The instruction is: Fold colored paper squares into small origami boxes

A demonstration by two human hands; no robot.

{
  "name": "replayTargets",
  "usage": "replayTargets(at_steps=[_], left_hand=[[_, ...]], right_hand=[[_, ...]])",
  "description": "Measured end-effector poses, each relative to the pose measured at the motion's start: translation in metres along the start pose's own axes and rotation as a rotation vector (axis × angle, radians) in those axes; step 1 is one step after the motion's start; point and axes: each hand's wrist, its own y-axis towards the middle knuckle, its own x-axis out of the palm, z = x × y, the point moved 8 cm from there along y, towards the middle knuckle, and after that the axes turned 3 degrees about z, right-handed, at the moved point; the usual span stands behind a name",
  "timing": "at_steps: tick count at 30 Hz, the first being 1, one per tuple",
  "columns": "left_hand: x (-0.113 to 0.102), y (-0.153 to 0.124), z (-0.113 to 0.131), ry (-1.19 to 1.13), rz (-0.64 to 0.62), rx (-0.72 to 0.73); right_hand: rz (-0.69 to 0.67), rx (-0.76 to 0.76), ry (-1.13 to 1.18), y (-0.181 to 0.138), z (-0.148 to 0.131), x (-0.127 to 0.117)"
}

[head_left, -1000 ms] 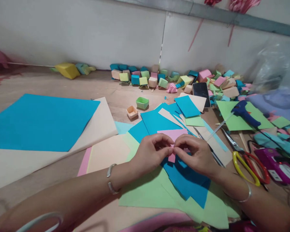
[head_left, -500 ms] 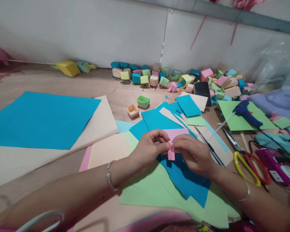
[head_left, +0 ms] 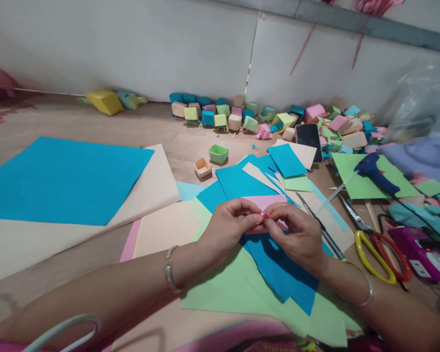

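Note:
Between the fingertips of both hands is a small folded piece of pink paper (head_left: 264, 216), mostly covered by the fingers. My left hand (head_left: 232, 222) pinches it from the left, and my right hand (head_left: 297, 232) grips it from the right. Under the hands lies a larger pink sheet (head_left: 275, 199), on top of blue paper (head_left: 282, 266) and light green sheets (head_left: 223, 288). Beyond the hands stand two tiny open paper boxes, one green (head_left: 218, 153) and one peach (head_left: 203, 167).
Scissors (head_left: 376, 256), a dark craft knife (head_left: 320, 225) and a blue glue gun (head_left: 376, 173) lie at the right. A phone (head_left: 309, 142) rests near a heap of coloured paper pieces (head_left: 344, 127). A large blue sheet (head_left: 66, 181) lies at the left. Small paper boxes (head_left: 209, 117) line the wall.
The pink strip that hung down below the fingers is now folded up between the fingertips. My right hand has turned, its thumb now showing against the paper.

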Motion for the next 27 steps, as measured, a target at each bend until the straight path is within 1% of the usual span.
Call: replayTargets(at_steps=[6, 9, 12, 14, 16, 20, 23, 27], left_hand=[[-0.002, 0.0, -0.001, 0.038, -0.01, 0.005], [-0.002, 0.0, -0.001, 0.103, -0.021, 0.026], [-0.005, -0.001, 0.002, 0.19, 0.012, 0.048], [-0.005, -0.001, 0.004, 0.207, 0.019, 0.053], [-0.004, -0.001, 0.005, 0.206, 0.004, 0.048], [-0.004, 0.0, 0.007, 0.236, -0.022, 0.047], [-0.005, 0.001, 0.006, 0.246, -0.039, 0.03], [-0.002, 0.002, 0.003, 0.199, -0.061, -0.002]], right_hand=[[0.005, 0.17, 0.059, 0.0, 0.012, 0.001], [-0.006, 0.182, 0.073, 0.0, 0.011, 0.002], [-0.012, 0.14, 0.088, -0.001, 0.007, 0.003], [-0.02, 0.124, 0.094, -0.003, 0.006, 0.004], [-0.018, 0.175, 0.121, -0.005, 0.011, 0.004], [-0.032, 0.356, 0.251, -0.009, 0.024, 0.008], [-0.084, 0.381, 0.32, -0.008, 0.025, 0.013], [-0.091, 0.384, 0.354, -0.005, 0.026, 0.014]])
